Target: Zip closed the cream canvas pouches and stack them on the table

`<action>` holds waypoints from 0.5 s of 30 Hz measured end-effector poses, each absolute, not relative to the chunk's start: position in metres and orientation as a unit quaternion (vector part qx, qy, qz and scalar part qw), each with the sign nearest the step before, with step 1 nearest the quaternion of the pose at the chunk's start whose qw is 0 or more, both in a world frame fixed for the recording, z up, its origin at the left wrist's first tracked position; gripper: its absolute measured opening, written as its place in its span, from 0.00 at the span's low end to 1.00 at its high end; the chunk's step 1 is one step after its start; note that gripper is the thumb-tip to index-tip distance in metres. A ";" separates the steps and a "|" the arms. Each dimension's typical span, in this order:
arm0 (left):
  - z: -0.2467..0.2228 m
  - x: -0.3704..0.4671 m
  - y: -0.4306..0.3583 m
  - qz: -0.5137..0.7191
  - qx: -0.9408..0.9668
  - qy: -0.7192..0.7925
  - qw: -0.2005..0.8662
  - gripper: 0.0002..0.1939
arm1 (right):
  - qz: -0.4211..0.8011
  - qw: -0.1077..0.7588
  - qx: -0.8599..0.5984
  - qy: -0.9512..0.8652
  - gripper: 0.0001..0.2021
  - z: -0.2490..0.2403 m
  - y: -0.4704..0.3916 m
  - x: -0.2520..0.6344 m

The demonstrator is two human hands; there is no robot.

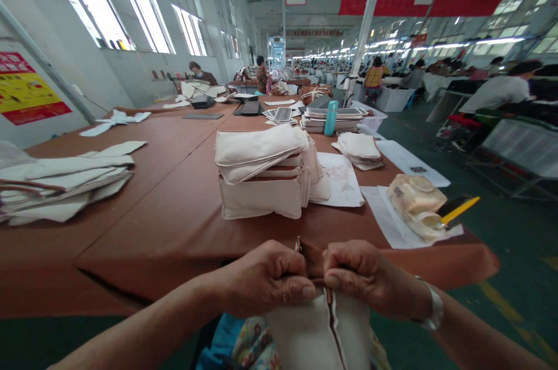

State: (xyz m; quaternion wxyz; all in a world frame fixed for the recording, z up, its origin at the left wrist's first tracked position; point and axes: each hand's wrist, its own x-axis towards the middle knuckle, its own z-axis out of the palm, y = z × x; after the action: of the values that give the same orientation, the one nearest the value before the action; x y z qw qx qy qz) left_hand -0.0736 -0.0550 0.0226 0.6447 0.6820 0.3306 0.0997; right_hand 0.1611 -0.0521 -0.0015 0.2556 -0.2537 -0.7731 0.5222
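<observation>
Both hands grip the upper end of a white leather piece (300,332) with brown edging, which hangs down over my lap. A dark slit with brown edges runs down its length. My left hand (279,277) pinches the edge left of a brown flap (313,259). Just to the right, my right hand (360,271) is closed on the same edge, thumb toward the other thumb. A stack of white leather pieces (261,198) with brown insides stands on the brown-covered table (170,248) beyond my hands.
At right are a pale plastic container (416,195) and a yellow-handled tool (460,211). More white pieces (65,181) lie at left. A blue bottle (331,118) stands behind the stack. People sit at work farther off.
</observation>
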 end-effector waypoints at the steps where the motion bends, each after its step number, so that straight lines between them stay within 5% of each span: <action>1: 0.020 -0.078 -0.054 0.095 0.677 0.332 0.650 0.24 | 0.528 0.260 -0.253 -0.768 0.15 -0.004 -0.050 0.165; 6: 0.011 -0.098 -0.046 0.079 0.675 0.327 0.657 0.22 | 0.556 0.247 -0.260 -0.750 0.18 -0.016 -0.033 0.188; 12: 0.032 -0.067 -0.051 0.145 0.762 0.315 0.547 0.17 | 0.542 0.162 -0.192 -0.802 0.21 0.006 -0.026 0.162; 15: 0.039 -0.079 -0.044 0.079 0.723 0.342 0.596 0.21 | 0.558 0.158 -0.144 -0.801 0.22 0.015 -0.031 0.150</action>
State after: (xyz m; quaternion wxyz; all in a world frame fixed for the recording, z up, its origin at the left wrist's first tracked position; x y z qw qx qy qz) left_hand -0.0789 -0.0443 0.0393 0.5955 0.7225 0.3423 0.0785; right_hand 0.1501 -0.0306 0.0149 0.1584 -0.1442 -0.8014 0.5584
